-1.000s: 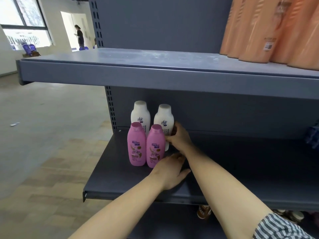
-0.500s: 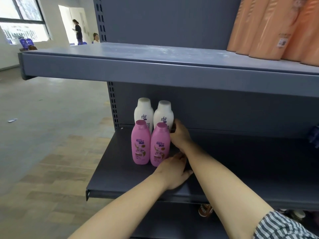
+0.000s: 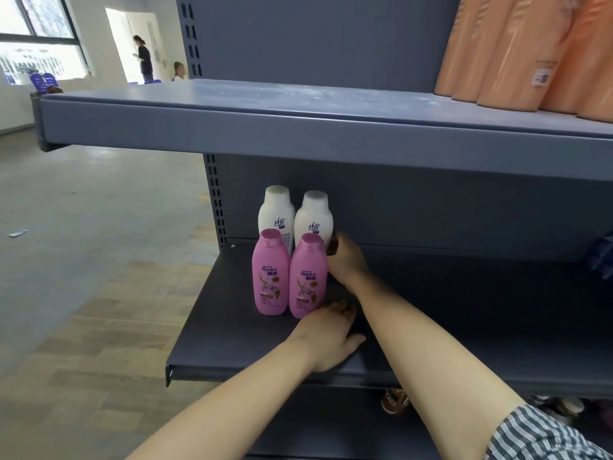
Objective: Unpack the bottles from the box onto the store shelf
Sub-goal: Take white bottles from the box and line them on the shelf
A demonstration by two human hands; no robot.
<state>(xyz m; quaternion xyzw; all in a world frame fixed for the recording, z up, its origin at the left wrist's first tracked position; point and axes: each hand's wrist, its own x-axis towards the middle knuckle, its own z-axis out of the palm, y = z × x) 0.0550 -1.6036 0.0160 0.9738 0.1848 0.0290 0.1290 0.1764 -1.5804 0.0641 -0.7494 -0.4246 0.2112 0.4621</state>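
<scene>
Head view. Four bottles stand upright in a two-by-two block on the lower shelf, near its left end.

Right hand: reaches in over the shelf with the back of the hand toward the camera. It lies against the right side of the rear right white bottle. The fingers touch that bottle below its shoulder. They are partly hidden behind the front right pink bottle, so I cannot tell whether they wrap the white bottle or only push on it. The pink bottle stands just left of this hand, touching it or nearly so.

Left hand: palm down on the shelf, fingers relaxed and spread, holding nothing. The base of the front right pink bottle is just ahead of its fingertips; contact is uncertain. The right forearm crosses just to the right of this hand.

Left of both hands: the front left pink bottle stands side by side with the other pink one. The rear left white bottle is directly behind it.

Above both hands: the upper shelf carries tall orange bottles well to the right.

A striped sleeve shows on the right arm, at the lower right corner. Far left, past the shelf end, are the floor and two people in a lit doorway.
</scene>
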